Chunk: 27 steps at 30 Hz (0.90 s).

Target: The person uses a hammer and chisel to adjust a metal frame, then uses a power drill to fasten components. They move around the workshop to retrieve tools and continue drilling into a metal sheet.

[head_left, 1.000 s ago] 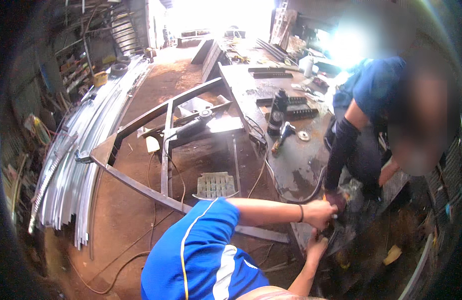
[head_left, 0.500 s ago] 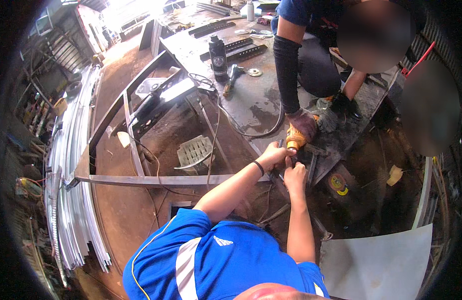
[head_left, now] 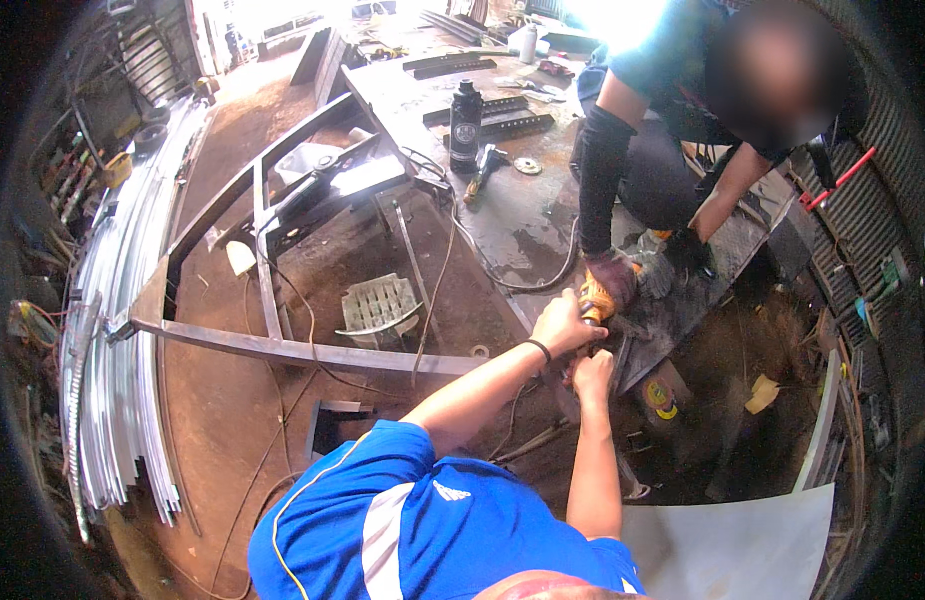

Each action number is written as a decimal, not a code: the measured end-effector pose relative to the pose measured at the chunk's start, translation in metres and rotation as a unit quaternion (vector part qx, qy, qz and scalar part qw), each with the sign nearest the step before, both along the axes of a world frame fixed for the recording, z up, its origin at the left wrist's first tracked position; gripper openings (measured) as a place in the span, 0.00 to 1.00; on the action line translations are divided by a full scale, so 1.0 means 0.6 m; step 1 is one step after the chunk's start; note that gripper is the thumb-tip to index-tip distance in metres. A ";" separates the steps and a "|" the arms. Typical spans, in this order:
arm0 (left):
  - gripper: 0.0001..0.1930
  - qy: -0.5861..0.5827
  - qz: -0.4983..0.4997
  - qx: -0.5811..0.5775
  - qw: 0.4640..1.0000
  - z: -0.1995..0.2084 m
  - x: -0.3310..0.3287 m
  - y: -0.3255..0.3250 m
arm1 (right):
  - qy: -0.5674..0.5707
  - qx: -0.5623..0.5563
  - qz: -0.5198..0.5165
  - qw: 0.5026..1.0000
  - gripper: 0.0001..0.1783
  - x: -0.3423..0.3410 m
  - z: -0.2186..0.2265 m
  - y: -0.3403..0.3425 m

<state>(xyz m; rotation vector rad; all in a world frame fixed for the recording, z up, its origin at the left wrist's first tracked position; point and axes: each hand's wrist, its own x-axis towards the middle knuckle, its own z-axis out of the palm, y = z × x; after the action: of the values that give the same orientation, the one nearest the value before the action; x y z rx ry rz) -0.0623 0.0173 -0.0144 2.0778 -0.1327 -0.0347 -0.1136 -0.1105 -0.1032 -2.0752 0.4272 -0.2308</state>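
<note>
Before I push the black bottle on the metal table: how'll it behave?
Black bottle likely tips if pushed high: tall, narrow, upright. Probably rolls once down, given its round body. Likely stiff: its sides look straight.

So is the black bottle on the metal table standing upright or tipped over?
Upright: the black bottle stands on its base on the metal table, its cap at the top.

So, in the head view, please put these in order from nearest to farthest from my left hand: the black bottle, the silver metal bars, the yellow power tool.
1. Yellow power tool: right at your left hand, on its right side.
2. Black bottle: standing upright, ahead and a little to the left.
3. Silver metal bars: far over to the left.
</note>
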 end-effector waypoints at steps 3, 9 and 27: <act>0.33 -0.024 -0.048 0.053 0.997 -0.004 0.013 0.011 | 0.017 0.034 0.017 0.999 0.31 -0.010 0.023 0.026; 0.26 0.156 -0.073 -0.131 0.976 -0.040 0.041 -0.006 | -0.065 -0.080 -0.036 0.994 0.33 0.017 -0.057 -0.038; 0.27 -0.024 -0.135 0.046 0.990 0.018 0.032 0.032 | 0.050 0.077 -0.070 0.993 0.24 -0.024 0.040 0.035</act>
<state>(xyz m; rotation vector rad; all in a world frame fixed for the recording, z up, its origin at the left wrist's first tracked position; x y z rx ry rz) -0.0429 0.0368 -0.0036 2.1395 -0.4490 -0.1578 -0.1281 -0.0897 -0.0791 -1.9128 0.6330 -0.1721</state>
